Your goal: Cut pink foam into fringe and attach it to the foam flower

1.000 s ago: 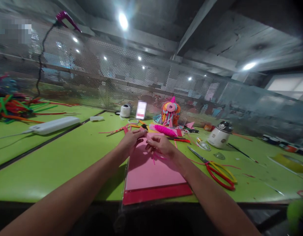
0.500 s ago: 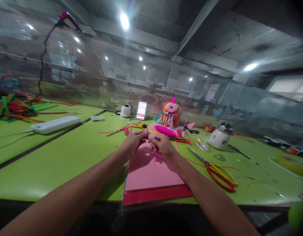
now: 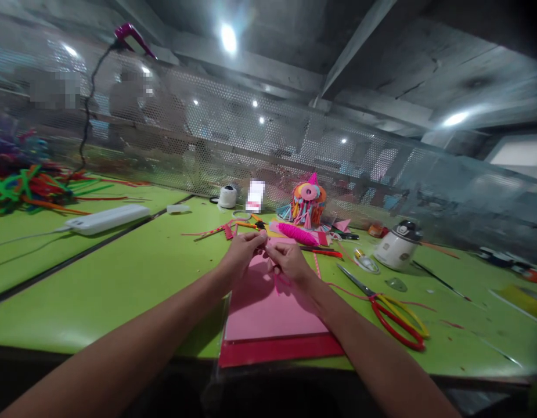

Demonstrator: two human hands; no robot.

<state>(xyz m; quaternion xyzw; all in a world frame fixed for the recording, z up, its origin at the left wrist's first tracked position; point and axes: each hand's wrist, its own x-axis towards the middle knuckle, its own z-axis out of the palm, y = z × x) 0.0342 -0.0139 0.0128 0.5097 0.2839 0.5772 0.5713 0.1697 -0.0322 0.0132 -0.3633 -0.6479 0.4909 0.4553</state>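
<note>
Above the pink sheets (image 3: 268,319) my left hand (image 3: 244,253) and my right hand (image 3: 291,262) meet, fingertips pinched together. Between them is a small pink piece, mostly covered by the fingers, so its exact kind is unclear. A bright pink strip (image 3: 277,285) dangles below my right hand. Just beyond the hands lies a hank of magenta yarn (image 3: 298,234). Behind it stands a colourful tasselled paper figure (image 3: 309,203) with a pink pointed top.
Red-and-yellow-handled scissors (image 3: 392,316) lie open at the right, near a white pot-shaped container (image 3: 397,247). A white power strip (image 3: 109,219) and a heap of coloured pipe cleaners (image 3: 28,188) are at the left. A white thread spool (image 3: 227,197) stands at the back.
The view has shifted slightly, so the table's things appear a little further right. My fingertips have drawn closer together over the pink piece.
</note>
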